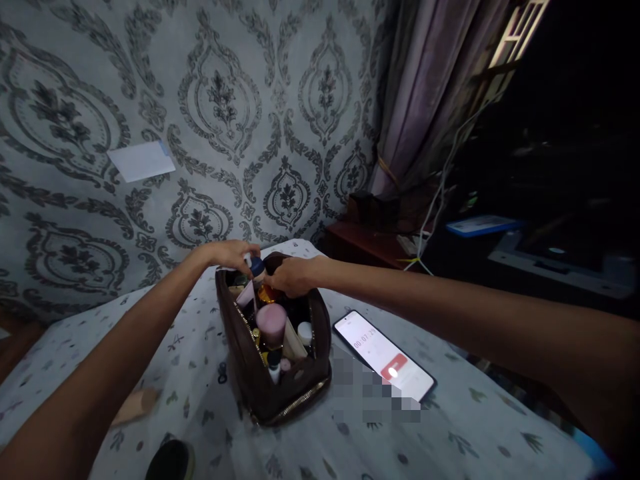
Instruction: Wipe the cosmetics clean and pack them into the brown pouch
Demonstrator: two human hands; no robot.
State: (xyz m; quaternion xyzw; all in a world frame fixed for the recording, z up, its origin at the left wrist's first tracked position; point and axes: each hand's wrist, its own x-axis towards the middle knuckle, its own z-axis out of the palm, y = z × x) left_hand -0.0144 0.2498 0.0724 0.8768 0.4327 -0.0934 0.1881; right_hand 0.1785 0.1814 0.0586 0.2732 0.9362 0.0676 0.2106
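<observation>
A brown toiletry bag (240, 363) sits unzipped on the bed, packed with cosmetics. At its far end my left hand (233, 255) is closed around a bottle with a dark blue cap (257, 267). My right hand (294, 275) reaches in from the right, its fingers curled beside that bottle and an amber container (267, 292). What the right fingers hold, if anything, is hidden. Nearer in the bag are a pink round jar (271, 323), a white lid (305, 332), a small black-capped bottle (274, 365) and a pale pink packet (245, 293).
A phone (385, 357) showing a running timer lies right of the bag on the patterned bedsheet (465, 427). Near the front are a dark round object (170, 460) and a blurred beige item (135, 405). Patterned wallpaper (220, 100) stands behind; white cables (443, 180) hang at the right.
</observation>
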